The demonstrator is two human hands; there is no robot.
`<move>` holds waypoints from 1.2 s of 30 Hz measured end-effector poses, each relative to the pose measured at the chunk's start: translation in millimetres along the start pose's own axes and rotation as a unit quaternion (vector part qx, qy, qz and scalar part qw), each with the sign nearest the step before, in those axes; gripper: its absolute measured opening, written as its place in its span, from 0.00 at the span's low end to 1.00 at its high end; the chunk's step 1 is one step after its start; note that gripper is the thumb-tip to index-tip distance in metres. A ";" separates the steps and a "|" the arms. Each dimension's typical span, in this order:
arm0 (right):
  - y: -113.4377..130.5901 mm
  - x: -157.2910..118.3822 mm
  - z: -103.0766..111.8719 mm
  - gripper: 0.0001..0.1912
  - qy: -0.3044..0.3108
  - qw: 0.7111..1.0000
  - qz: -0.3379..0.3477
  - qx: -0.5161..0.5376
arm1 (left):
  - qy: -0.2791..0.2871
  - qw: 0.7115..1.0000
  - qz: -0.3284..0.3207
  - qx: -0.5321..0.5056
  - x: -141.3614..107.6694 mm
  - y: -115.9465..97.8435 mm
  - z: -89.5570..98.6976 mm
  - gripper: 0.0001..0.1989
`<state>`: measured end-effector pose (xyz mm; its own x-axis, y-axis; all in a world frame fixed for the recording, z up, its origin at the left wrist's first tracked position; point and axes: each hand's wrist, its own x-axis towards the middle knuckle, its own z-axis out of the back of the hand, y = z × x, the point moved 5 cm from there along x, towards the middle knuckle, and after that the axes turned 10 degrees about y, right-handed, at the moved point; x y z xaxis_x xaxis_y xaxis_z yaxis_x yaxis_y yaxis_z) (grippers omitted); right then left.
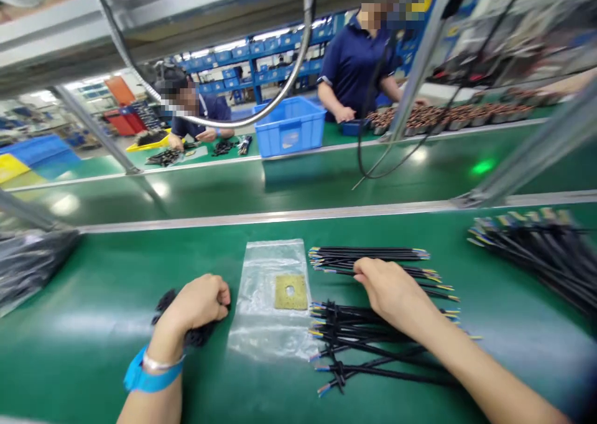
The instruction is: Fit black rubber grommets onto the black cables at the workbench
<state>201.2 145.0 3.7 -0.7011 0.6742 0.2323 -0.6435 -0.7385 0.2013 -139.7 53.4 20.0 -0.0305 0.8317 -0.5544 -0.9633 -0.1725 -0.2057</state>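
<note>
Nearest the front edge of the green counter (140, 256), right of centre, lies a lower group of thin black cables (387, 369) with bared coloured wire ends, dark knotted bands near their left ends. Left of centre, the left hand (203, 299) curls over a loose pile of small black pieces (200, 336); its grip is narrow, but I cannot tell whether it holds one. Between the hands lies a flat, clear plastic bag (254, 296), with a square yellowish pad (282, 296) with a central hole; whether the pad is inside or on top is unclear. Right of the bag, toward the far edge, is an upper group of black cables (368, 252). The right hand (387, 284) is over them, thumb and forefinger close together; I cannot tell whether its grip has a cable.

A clear plastic bag of dark items (35, 262) sits by the far left corner, a thick black cable bundle (536, 256) by the far right.

Beyond, on the opposite counter's near edge, stands a blue plastic bin (290, 129), contents hidden. Farther left, a yellow tray (135, 147) holds dark items beside a seated co-worker (214, 110).
</note>
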 end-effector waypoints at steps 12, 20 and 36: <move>20.5 -7.3 36.6 0.04 -0.121 0.987 0.040 0.102 | -0.054 0.872 -0.160 -0.459 24.2 -69.7 -18.0 0.16; 32.9 -15.7 48.8 0.07 -0.223 0.960 0.093 0.139 | -0.256 0.925 -0.272 -0.073 18.1 -113.0 -31.1 0.14; 62.1 -14.5 33.0 0.15 -0.097 0.987 0.108 0.064 | -0.171 0.876 -0.255 -0.371 23.5 -124.0 -42.0 0.10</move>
<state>181.6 89.1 44.3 -0.7372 0.4956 0.4593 -0.4323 -0.8683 0.2431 -9.8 72.2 -1.4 0.1536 0.9881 0.0112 -0.4400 0.0786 -0.8946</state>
